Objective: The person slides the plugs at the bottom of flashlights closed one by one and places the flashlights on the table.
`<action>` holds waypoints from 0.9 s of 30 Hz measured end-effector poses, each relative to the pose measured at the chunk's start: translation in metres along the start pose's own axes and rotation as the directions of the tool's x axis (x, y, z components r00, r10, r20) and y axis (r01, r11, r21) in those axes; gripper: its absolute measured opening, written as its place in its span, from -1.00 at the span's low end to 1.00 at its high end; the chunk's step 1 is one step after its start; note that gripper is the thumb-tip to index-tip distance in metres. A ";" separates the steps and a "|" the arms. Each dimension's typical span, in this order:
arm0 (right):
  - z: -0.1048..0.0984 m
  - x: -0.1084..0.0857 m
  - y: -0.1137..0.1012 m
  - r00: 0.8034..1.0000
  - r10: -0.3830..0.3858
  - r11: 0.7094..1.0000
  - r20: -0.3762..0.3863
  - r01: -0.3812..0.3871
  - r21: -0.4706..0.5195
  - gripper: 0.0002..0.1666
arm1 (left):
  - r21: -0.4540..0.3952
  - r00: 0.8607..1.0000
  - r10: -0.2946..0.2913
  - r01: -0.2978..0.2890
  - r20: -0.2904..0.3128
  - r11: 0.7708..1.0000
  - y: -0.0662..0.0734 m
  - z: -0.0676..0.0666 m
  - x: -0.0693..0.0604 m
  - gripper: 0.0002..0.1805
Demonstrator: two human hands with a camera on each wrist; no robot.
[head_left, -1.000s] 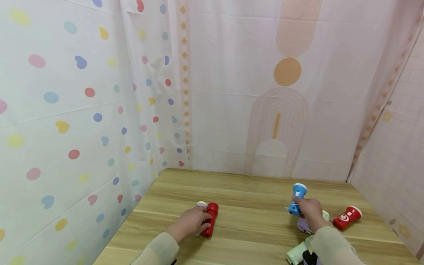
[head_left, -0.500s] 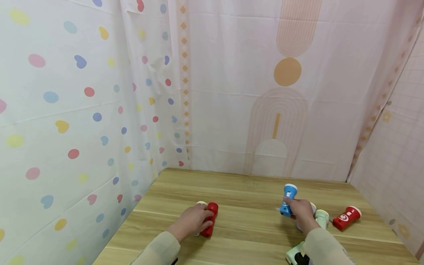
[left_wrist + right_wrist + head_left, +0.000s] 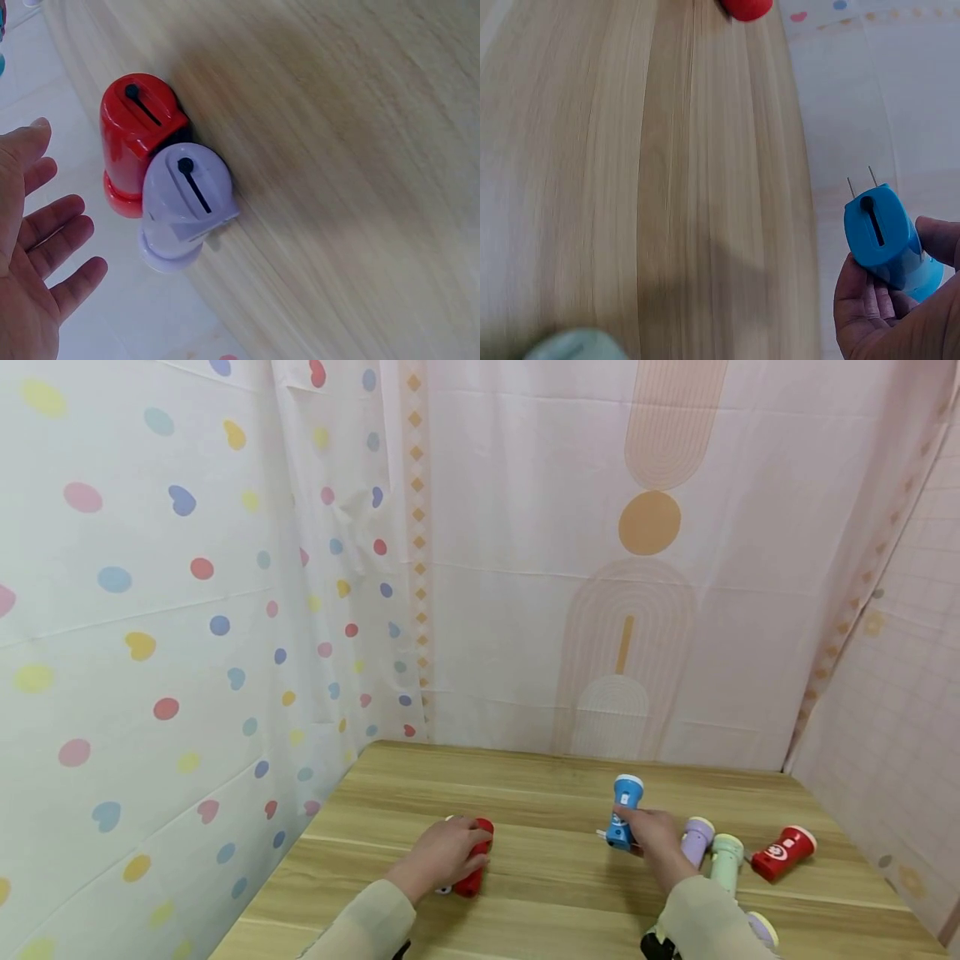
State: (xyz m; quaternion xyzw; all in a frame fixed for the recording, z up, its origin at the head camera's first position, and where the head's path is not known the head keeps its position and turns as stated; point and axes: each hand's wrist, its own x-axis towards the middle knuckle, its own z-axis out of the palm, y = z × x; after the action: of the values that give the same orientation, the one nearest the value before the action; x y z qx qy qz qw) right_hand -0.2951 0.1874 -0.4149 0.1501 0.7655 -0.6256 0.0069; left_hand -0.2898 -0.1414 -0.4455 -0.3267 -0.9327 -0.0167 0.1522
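Blue flashlight [image 3: 626, 795] shifts left in the right hand [image 3: 654, 837]
Head view: the flashlight has moved across above the table [image 3: 540, 881], away from the green flashlight [image 3: 726, 860] and nearer the left hand [image 3: 442, 853]; the carry seems underway, not finished. Left wrist view: the left fingers are spread apart beside the red flashlight [image 3: 135, 131] and lilac flashlight [image 3: 174, 206], gripping neither. Right wrist view: thumb and fingers clamp the blue body, prongs [image 3: 873, 177] bare.

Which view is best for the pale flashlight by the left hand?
Left wrist: the pale flashlight is unobstructed beside a red flashlight, its slotted end facing the camera. In the head view, the left hand hides most of it; the right wrist view doesn't show it.
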 end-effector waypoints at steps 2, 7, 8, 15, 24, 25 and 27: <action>0.005 -0.004 -0.003 1.000 0.007 1.000 0.008 -0.007 0.019 -0.32 | 0.003 1.000 0.003 -0.003 -0.007 1.000 0.001 0.000 0.001 -0.72; 0.014 -0.009 -0.006 1.000 0.011 0.998 0.001 -0.011 0.060 -0.34 | 0.003 1.000 0.007 -0.007 -0.019 1.000 0.004 -0.003 0.005 -0.70; 0.016 -0.008 -0.005 1.000 0.009 0.998 -0.001 -0.008 0.068 -0.35 | 0.004 1.000 0.008 -0.008 -0.018 1.000 0.005 -0.003 0.005 -0.70; 0.023 -0.007 -0.001 1.000 -0.010 0.994 0.015 0.008 0.109 -0.39 | -0.002 0.999 0.030 -0.030 -0.030 1.000 0.010 -0.006 0.010 -0.67; 0.036 -0.011 -0.002 0.999 -0.025 0.985 0.036 0.019 0.169 -0.46 | 0.003 0.995 0.057 -0.057 -0.084 0.998 0.020 -0.012 0.018 -0.61; 0.037 -0.011 -0.002 0.999 -0.024 0.986 0.038 0.017 0.167 -0.44 | -0.001 0.995 0.052 -0.053 -0.084 0.999 0.021 -0.012 0.019 -0.60; 0.039 -0.011 -0.003 0.999 -0.018 0.987 0.040 0.011 0.160 -0.41 | -0.011 0.996 0.043 -0.044 -0.079 0.999 0.022 -0.013 0.021 -0.60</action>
State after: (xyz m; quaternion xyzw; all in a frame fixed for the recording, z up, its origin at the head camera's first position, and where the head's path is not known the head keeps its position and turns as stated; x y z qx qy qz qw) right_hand -0.2918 0.1468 -0.4186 0.1317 0.7136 -0.6881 0.0061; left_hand -0.2884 -0.1127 -0.4289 -0.3471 -0.9185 -0.0320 0.1869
